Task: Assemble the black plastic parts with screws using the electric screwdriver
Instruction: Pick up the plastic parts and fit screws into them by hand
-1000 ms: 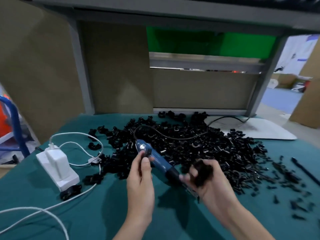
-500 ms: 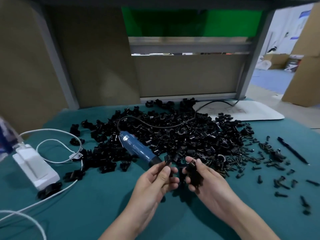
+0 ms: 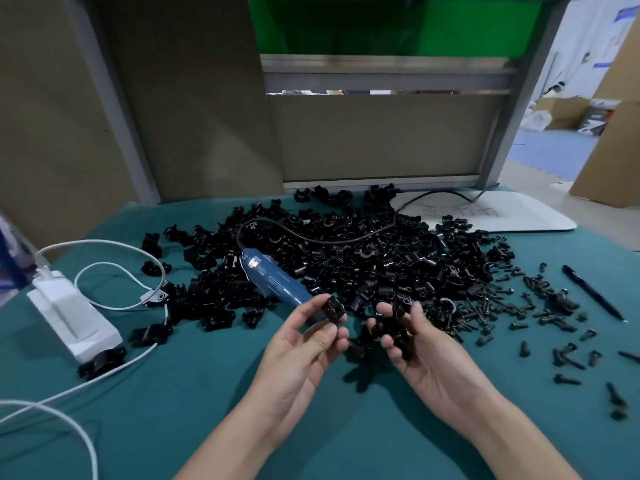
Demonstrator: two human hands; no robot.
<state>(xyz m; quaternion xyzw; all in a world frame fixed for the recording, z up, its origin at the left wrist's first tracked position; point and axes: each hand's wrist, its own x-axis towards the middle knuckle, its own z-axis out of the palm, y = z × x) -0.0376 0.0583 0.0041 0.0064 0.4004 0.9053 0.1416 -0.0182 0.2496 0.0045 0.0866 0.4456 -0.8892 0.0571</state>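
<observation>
My left hand (image 3: 304, 351) pinches a small black plastic part (image 3: 333, 309) between thumb and fingertips, palm up. Beside it, my right hand (image 3: 419, 348) cups and grips a few more black plastic parts (image 3: 393, 327) in its curled fingers. The blue electric screwdriver (image 3: 275, 282) lies on the green cloth just behind my left hand, its black cord looping back over a big heap of black plastic parts (image 3: 363, 258). Black screws (image 3: 540, 313) are scattered to the right of the heap.
A white power adapter (image 3: 71, 318) with white cables (image 3: 114, 271) sits at the left. At the far right lies a black pen (image 3: 592, 292). A white board (image 3: 491, 213) rests at the back right, and brown panels wall off the rear.
My left hand let go of the screwdriver, which now lies on the cloth, and took up a black part. Both hands came together at the heap's front edge. The camera tilted down.
</observation>
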